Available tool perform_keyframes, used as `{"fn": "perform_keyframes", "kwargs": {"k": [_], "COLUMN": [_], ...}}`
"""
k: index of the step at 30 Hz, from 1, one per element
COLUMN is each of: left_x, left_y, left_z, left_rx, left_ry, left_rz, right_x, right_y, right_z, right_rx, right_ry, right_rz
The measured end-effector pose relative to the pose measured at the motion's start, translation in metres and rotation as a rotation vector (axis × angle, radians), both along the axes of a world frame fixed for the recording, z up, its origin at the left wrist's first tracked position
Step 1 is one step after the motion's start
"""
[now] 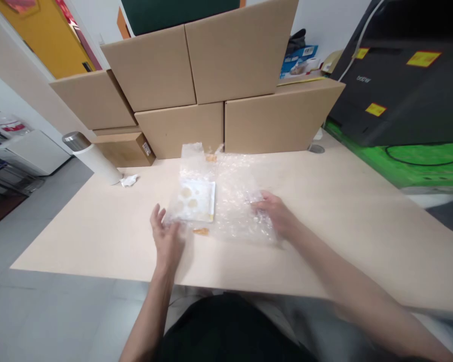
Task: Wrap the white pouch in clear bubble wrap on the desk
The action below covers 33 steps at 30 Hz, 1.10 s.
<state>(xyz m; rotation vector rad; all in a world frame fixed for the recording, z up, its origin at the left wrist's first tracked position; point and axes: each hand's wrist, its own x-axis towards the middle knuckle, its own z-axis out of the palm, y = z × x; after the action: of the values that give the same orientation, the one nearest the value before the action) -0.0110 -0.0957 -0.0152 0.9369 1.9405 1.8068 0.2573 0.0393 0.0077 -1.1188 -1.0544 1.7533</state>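
Observation:
A sheet of clear bubble wrap (236, 201) lies spread on the table in front of me. On its left part rests a flat white square packet (196, 201) with pale yellow round marks, partly veiled by a layer of the wrap. My right hand (274, 211) has its fingers closed on the wrap's right side, which looks crumpled there. At the lower left corner of the wrap is my left hand (168, 239), fingers apart and touching or nearly touching the film. Bits of orange-brown tape (201, 232) show at the wrap's near and far edges.
Stacked cardboard boxes (181, 130) line the back of the light wooden table (94, 236). At the left stand a white bottle with a metal cap (98, 158) and a crumpled tissue (129, 180). A large black case (392, 95) rests on a green surface (419, 166) at the right.

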Motion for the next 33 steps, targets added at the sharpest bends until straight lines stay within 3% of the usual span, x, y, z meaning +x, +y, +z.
{"fn": "perform_keyframes", "kwargs": {"k": [3, 5, 7, 10, 13, 16, 19, 22, 26, 29, 33], "left_x": [0.005, 0.007, 0.003, -0.018, -0.045, -0.057, -0.048, -0.028, -0.006, -0.001, -0.013], "left_y": [-0.007, -0.006, -0.005, -0.011, -0.031, -0.053, -0.06, -0.046, -0.012, 0.008, 0.008], "left_z": [0.003, 0.01, 0.017, 0.022, 0.017, 0.01, 0.011, 0.02, 0.029, 0.029, 0.025], "left_rx": [-0.116, -0.094, -0.001, 0.193, 0.157, -0.078, -0.152, -0.216, -0.526, -0.653, -0.536], "left_ry": [0.485, 0.568, 0.431, 0.075, -0.08, 0.242, 0.689, 0.831, 0.818, 0.79, 0.637], "left_rz": [-0.079, -0.089, 0.001, 0.19, 0.251, 0.38, 0.47, 0.241, -0.135, -0.195, -0.182], "right_x": [0.001, 0.003, 0.008, 0.016, 0.023, 0.025, 0.024, 0.024, 0.023, 0.024, 0.028], "right_y": [-0.002, -0.002, -0.001, 0.003, 0.009, 0.013, 0.015, 0.015, 0.018, 0.022, 0.022], "right_z": [0.004, 0.008, 0.012, 0.015, 0.013, 0.008, 0.009, 0.013, 0.013, 0.008, 0.01], "right_rx": [0.024, 0.025, 0.012, -0.007, 0.019, 0.018, -0.001, -0.038, -0.062, -0.07, -0.134], "right_ry": [-0.021, -0.028, -0.03, -0.051, -0.098, -0.097, -0.068, -0.046, -0.008, -0.006, -0.02], "right_rz": [0.015, -0.004, -0.05, -0.11, -0.132, -0.148, -0.164, -0.202, -0.308, -0.377, -0.395]}}
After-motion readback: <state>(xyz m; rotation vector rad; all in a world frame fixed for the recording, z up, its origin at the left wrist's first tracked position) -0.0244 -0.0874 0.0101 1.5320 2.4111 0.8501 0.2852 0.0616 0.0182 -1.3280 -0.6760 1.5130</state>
